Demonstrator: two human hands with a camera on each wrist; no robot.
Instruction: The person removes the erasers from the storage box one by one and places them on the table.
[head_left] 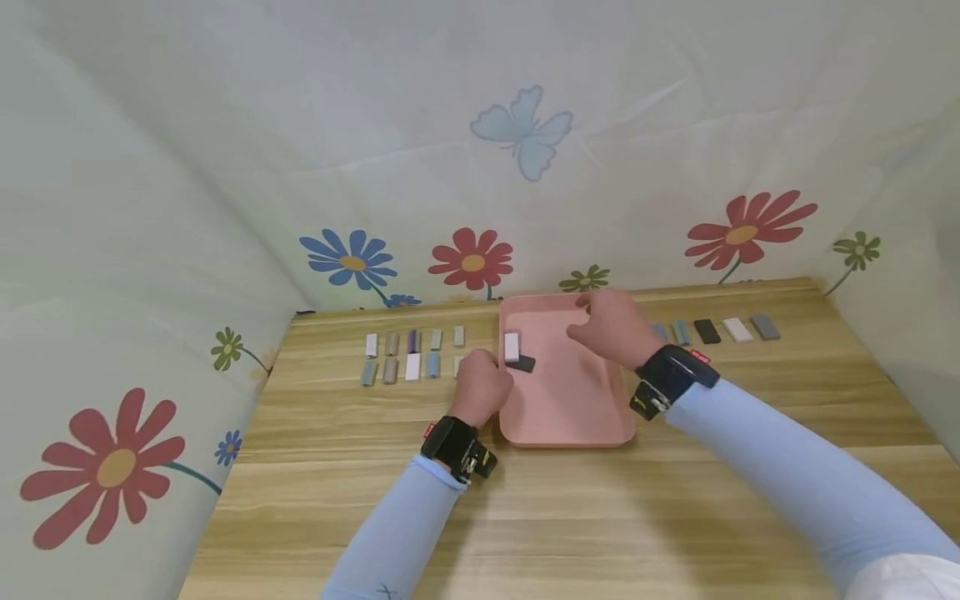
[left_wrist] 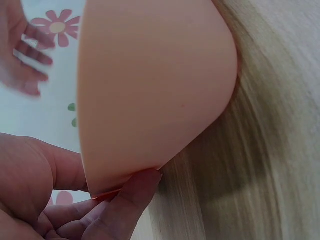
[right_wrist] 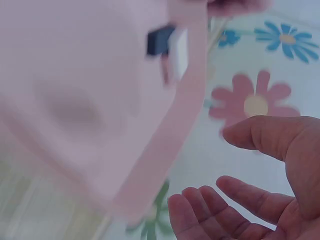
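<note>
A pink rectangular tray (head_left: 567, 400) lies on the table near its back edge. My left hand (head_left: 482, 390) grips the tray's left wall; in the left wrist view its thumb and fingers pinch the rim. Inside the tray, near that wall, are a small white block (head_left: 512, 347) and a dark block (head_left: 522, 364), partly overlapping in the head view. Over the tray's right side hovers my right hand (head_left: 613, 329). The right wrist view shows its fingers (right_wrist: 215, 212) spread from the thumb, with nothing between them.
Left of the tray, several small white, tan, purple, green and blue blocks stand in two rows, among them a white block (head_left: 412, 367). To the right lie more, including a black block (head_left: 707, 331) and a grey block (head_left: 765, 326). A flowered curtain (head_left: 600, 217) borders the table.
</note>
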